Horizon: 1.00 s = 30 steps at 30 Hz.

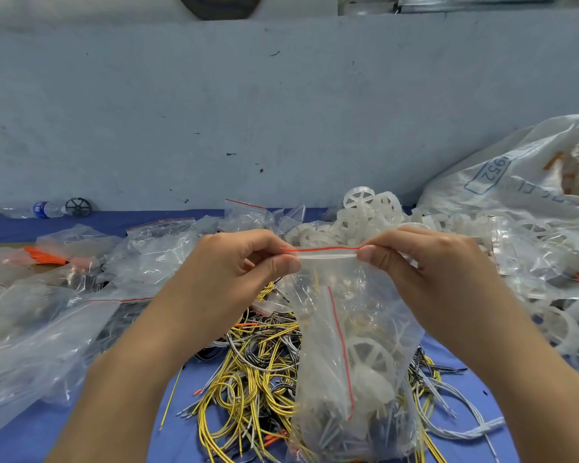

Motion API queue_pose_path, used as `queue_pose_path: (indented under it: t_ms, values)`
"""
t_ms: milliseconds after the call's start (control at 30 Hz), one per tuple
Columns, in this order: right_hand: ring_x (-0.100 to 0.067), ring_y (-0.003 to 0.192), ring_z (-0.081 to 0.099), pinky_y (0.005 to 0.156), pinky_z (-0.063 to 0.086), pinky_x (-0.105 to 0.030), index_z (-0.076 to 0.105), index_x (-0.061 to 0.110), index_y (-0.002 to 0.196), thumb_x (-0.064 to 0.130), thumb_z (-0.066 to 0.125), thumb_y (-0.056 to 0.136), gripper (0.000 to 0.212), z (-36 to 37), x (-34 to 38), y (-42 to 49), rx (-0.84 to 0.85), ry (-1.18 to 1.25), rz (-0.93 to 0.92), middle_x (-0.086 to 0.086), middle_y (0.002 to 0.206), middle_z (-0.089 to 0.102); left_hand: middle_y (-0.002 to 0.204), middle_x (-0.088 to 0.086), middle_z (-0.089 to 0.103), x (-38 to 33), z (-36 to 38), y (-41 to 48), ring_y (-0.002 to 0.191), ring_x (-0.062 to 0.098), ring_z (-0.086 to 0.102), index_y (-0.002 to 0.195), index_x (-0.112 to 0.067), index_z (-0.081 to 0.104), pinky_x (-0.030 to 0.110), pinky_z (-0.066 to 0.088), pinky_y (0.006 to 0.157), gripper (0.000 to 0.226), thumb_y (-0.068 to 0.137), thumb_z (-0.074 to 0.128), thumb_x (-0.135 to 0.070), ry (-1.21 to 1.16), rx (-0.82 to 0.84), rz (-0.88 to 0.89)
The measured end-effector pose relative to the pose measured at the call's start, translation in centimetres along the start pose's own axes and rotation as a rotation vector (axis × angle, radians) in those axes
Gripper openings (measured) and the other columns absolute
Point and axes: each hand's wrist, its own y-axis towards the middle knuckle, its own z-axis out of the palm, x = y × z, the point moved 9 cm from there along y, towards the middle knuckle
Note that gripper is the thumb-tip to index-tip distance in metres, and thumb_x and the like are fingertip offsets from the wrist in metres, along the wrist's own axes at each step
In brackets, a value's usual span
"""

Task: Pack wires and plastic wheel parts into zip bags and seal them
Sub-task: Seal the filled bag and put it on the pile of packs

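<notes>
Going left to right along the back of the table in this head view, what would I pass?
Water bottle → dark wheel → empty zip bags → heap of white plastic wheels → big white sack. In front, both hands pinch the top of a filled zip bag.

Both hands raised side by side, left (pixel 248 262) and right (pixel 425 259), thumbs and forefingers pinched together
</notes>
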Motion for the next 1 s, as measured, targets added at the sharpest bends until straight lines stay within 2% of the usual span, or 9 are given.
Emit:
queue_pose_path:
  t_ms: [67,167,200,300,400,533,733,833,1000]
  values:
    - [-0.015,0.074,0.061,0.068,0.052,-0.041,0.073,0.033,0.092,0.055,0.046,0.091,0.035,0.1,0.2,-0.1,0.012,0.009,-0.002,0.015,0.085,0.069,0.073,-0.013,0.069,-0.1,-0.1,0.0,0.064,0.012,0.062,0.083,-0.036,0.071,0.008,0.042,0.055,0.013,0.079,0.062,-0.045,0.012,-0.019,0.012]
    - [0.003,0.07,0.055,0.07,0.048,-0.033,0.072,0.039,0.099,0.057,0.051,0.089,0.03,0.7,1.3,-0.1,0.053,0.023,-0.029,0.022,0.092,0.068,0.073,-0.008,0.068,-0.2,-0.1,0.0,0.063,0.017,0.061,0.085,-0.035,0.071,0.013,0.044,0.053,0.016,0.081,0.061,-0.046,0.033,-0.031,0.027]
    - [0.004,0.069,0.054,0.07,0.046,-0.032,0.071,0.039,0.1,0.057,0.053,0.088,0.028,1.0,1.9,-0.1,0.061,0.006,-0.051,0.022,0.092,0.067,0.073,-0.006,0.068,-0.3,0.0,0.1,0.063,0.018,0.061,0.086,-0.035,0.071,0.016,0.046,0.053,0.016,0.082,0.061,-0.046,0.039,-0.026,0.034]
    - [-0.008,0.076,0.061,0.07,0.044,-0.032,0.072,0.035,0.096,0.049,0.059,0.091,0.019,1.7,3.7,-0.2,0.046,-0.047,-0.109,0.018,0.089,0.068,0.077,-0.007,0.069,-0.7,0.3,0.1,0.071,0.018,0.064,0.091,-0.033,0.072,0.025,0.05,0.06,0.016,0.086,0.061,-0.044,0.061,0.0,0.063]
    - [-0.013,0.077,0.064,0.068,0.046,-0.032,0.073,0.03,0.091,0.041,0.063,0.093,0.015,1.6,4.6,-0.3,-0.024,-0.094,-0.13,0.014,0.084,0.068,0.081,-0.009,0.07,-1.1,0.4,0.1,0.076,0.015,0.065,0.093,-0.032,0.072,0.024,0.051,0.064,0.018,0.087,0.06,-0.043,0.075,0.008,0.081]
    - [-0.013,0.076,0.064,0.067,0.046,-0.031,0.072,0.03,0.091,0.043,0.057,0.094,0.02,1.8,4.7,-0.3,-0.033,-0.104,-0.126,0.015,0.084,0.067,0.08,-0.012,0.069,-1.6,0.4,0.0,0.078,0.012,0.065,0.096,-0.031,0.072,0.022,0.051,0.066,0.021,0.087,0.058,-0.045,0.124,0.009,0.111]
    - [-0.012,0.075,0.064,0.068,0.043,-0.031,0.074,0.03,0.089,0.041,0.064,0.09,0.015,1.5,3.3,-0.2,-0.018,-0.076,-0.102,0.016,0.083,0.069,0.077,-0.01,0.068,-1.2,0.1,0.0,0.075,0.013,0.064,0.093,-0.031,0.072,0.021,0.049,0.063,0.019,0.087,0.059,-0.043,0.121,-0.002,0.102]
    - [-0.016,0.073,0.064,0.068,0.042,-0.031,0.074,0.03,0.087,0.044,0.063,0.089,0.018,1.0,2.1,-0.2,-0.02,-0.079,-0.085,0.016,0.08,0.068,0.078,-0.012,0.069,-0.8,-0.1,0.0,0.075,0.011,0.064,0.091,-0.034,0.071,0.014,0.048,0.064,0.019,0.085,0.058,-0.046,0.113,-0.009,0.084]
    - [-0.018,0.074,0.064,0.069,0.053,-0.041,0.074,0.033,0.087,0.055,0.053,0.087,0.03,0.4,0.3,-0.1,-0.004,-0.012,-0.072,0.019,0.081,0.066,0.08,-0.014,0.069,-0.4,-0.3,-0.1,0.076,0.008,0.063,0.089,-0.033,0.071,0.008,0.044,0.062,0.018,0.084,0.059,-0.045,0.101,-0.006,0.061]
